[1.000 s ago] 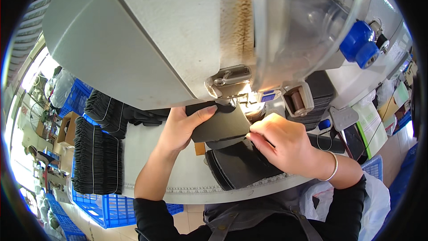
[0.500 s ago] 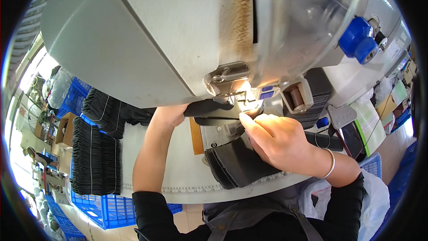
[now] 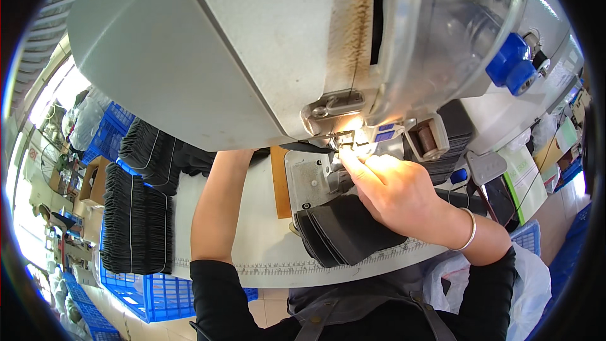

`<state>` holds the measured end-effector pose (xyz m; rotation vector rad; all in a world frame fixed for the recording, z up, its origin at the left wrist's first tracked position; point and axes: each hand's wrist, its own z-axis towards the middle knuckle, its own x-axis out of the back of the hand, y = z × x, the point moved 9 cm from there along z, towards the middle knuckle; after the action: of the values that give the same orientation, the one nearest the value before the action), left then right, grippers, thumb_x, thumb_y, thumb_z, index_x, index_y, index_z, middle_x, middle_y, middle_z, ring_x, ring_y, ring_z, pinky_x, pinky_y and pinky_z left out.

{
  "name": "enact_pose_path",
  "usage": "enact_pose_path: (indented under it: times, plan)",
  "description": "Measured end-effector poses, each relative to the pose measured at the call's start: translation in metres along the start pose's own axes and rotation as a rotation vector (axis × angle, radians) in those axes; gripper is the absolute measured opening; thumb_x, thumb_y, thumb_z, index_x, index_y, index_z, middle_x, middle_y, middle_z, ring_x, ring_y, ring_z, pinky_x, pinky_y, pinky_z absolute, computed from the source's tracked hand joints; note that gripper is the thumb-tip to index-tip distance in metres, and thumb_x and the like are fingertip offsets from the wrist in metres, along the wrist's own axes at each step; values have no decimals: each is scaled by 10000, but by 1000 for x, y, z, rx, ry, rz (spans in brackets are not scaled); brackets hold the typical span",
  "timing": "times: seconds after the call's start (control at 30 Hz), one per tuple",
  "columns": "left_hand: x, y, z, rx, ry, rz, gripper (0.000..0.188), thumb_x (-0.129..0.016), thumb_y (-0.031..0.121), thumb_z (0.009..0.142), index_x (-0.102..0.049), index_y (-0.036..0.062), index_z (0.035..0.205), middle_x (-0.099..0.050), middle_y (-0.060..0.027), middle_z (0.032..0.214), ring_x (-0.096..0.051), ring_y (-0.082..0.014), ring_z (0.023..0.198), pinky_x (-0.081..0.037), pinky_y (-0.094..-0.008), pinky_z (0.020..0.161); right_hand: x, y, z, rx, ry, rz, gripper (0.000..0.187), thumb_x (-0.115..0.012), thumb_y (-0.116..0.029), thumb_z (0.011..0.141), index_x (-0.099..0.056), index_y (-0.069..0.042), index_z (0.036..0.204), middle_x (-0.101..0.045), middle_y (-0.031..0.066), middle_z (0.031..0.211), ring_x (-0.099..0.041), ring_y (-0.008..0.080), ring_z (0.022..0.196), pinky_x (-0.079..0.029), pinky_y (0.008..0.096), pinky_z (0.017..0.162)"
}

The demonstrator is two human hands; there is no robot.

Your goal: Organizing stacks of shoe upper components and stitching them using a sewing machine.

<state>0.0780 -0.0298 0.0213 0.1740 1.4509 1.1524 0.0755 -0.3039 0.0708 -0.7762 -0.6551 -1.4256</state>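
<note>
A sewing machine [image 3: 252, 57] fills the upper middle, its lit needle area [image 3: 346, 141] just beyond my right fingertips. My right hand [image 3: 399, 197] has its index finger stretched to the needle area and the other fingers curled in. Whatever those fingers hold is hidden. Below that hand lies a stack of black fabric pieces [image 3: 346, 230], bent over at the table's near edge. One dark fabric strip [image 3: 308, 147] runs left from the needle. My left hand [image 3: 238, 155] reaches under the machine head, which hides its fingers.
Bundles of tied black pieces [image 3: 136, 224] stand at the left, near a blue crate [image 3: 154, 297]. An orange strip [image 3: 280, 183] lies by the metal machine plate [image 3: 308, 180]. Behind my right hand are a thread spool [image 3: 427, 141] and another black stack [image 3: 457, 123]. A plastic bag [image 3: 529, 284] hangs at lower right.
My left hand has slid farther under the machine head, with the black fabric it was at now mostly out of sight. My right fingertips have come slightly closer to the needle.
</note>
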Motion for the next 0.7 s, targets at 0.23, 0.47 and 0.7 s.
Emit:
enact_pose_path:
  times: [0.23, 0.47, 0.7]
  plan:
    - [8, -2, 1, 20, 86, -21, 331, -562, 338, 897, -552, 65, 1084, -605, -117, 1000, -631, -244, 872, -563, -401, 758, 2, 1, 0, 9, 36, 33, 486, -645, -4, 724, -562, 47, 1200, -641, 148, 871, -616, 242, 685, -512, 328, 601]
    - [1, -2, 0, 31, -13, -13, 341, -572, 333, 892, -559, 53, 1087, -606, -116, 1008, -620, -236, 889, -554, -402, 775, 4, 2, -1, 12, 55, 46, 453, -644, -12, 743, -576, 46, 1187, -598, 111, 770, -581, 230, 627, -488, 331, 560]
    - [-32, -10, -12, 142, -185, 63, 368, -562, 335, 897, -557, 49, 1129, -605, -117, 1058, -612, -228, 934, -546, -397, 806, 9, -13, -8, -20, -99, 15, 489, -656, -35, 756, -543, 51, 1224, -592, 126, 847, -589, 253, 713, -485, 338, 611]
